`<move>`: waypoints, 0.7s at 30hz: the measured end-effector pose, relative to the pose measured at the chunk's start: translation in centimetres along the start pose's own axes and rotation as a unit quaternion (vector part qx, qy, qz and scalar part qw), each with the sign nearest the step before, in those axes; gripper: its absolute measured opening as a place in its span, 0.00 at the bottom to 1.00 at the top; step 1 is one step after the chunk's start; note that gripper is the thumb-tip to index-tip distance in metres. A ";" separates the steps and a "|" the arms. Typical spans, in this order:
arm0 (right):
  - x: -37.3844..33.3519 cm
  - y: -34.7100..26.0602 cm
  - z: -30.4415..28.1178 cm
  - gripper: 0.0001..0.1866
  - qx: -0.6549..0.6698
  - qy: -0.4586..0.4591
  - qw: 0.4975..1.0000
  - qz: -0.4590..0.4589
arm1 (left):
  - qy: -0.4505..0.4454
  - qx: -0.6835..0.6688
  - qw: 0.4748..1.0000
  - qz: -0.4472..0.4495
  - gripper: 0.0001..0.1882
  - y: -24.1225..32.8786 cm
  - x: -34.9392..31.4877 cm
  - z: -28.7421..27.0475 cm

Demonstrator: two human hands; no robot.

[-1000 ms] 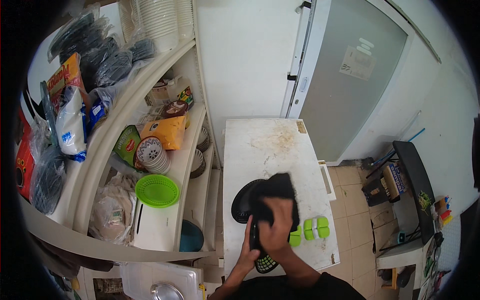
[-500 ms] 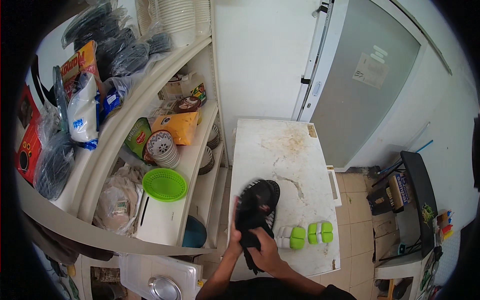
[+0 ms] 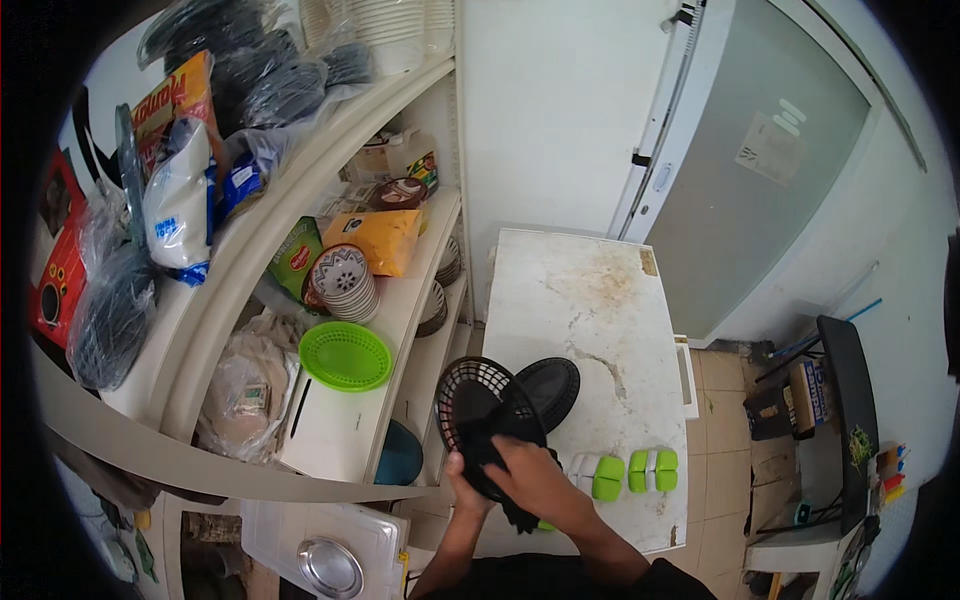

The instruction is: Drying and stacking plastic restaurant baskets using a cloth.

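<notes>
My left hand [image 3: 468, 487] grips the lower left rim of a black oval plastic basket [image 3: 450, 395], held tilted above the table's left edge. Its open inside and latticed wall show. Pressed into the basket is a bunched black cloth [image 3: 515, 425], held in my right hand [image 3: 528, 478]; part of it dangles below that hand. Its fingertips are partly hidden in the cloth. A second dark oval basket [image 3: 558, 392] rests on the white table just right of the held one. Small green-and-white blocks [image 3: 606, 477] sit near my right forearm.
The worn white table [image 3: 570, 290] stands ahead. At left, shelves hold a green oval basket [image 3: 346, 356], stacked patterned bowls [image 3: 345, 283] and bagged goods. A clear plastic lid [image 3: 270, 525] with a metal bowl [image 3: 331, 567] is lower left. A black side table [image 3: 848, 390] stands right.
The held basket has shifted left and turned, so its inside now shows and the basket on the table is more exposed. My right hand stays on the cloth. The whole view has shifted slightly.
</notes>
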State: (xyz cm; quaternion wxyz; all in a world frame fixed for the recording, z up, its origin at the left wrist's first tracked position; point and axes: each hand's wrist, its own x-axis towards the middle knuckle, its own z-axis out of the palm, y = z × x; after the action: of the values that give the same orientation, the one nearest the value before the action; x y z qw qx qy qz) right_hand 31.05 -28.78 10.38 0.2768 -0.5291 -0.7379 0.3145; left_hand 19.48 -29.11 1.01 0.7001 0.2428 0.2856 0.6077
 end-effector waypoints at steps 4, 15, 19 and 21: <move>1.5 0.9 -0.2 0.22 0.028 -0.190 0.981 0.027 | 0.011 -0.101 0.993 0.053 0.39 2.3 2.0 -1.9; 2.1 5.4 2.6 0.19 0.421 0.104 0.876 0.212 | 0.287 -0.154 0.915 0.238 0.29 12.6 10.3 -10.5; 2.2 4.9 3.8 0.16 0.448 0.095 0.854 0.246 | 0.391 0.053 0.865 0.309 0.25 14.2 13.0 -13.6; 2.1 5.5 4.3 0.15 0.462 0.085 0.846 0.253 | 0.423 0.165 0.827 0.332 0.25 14.2 13.8 -14.3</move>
State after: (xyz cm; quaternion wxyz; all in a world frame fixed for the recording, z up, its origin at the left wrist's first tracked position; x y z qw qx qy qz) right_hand 30.64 -26.12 3.59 0.4618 -0.5331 -0.3219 0.6316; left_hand 0.75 -13.50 -0.96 0.2166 0.1540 0.5517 0.7906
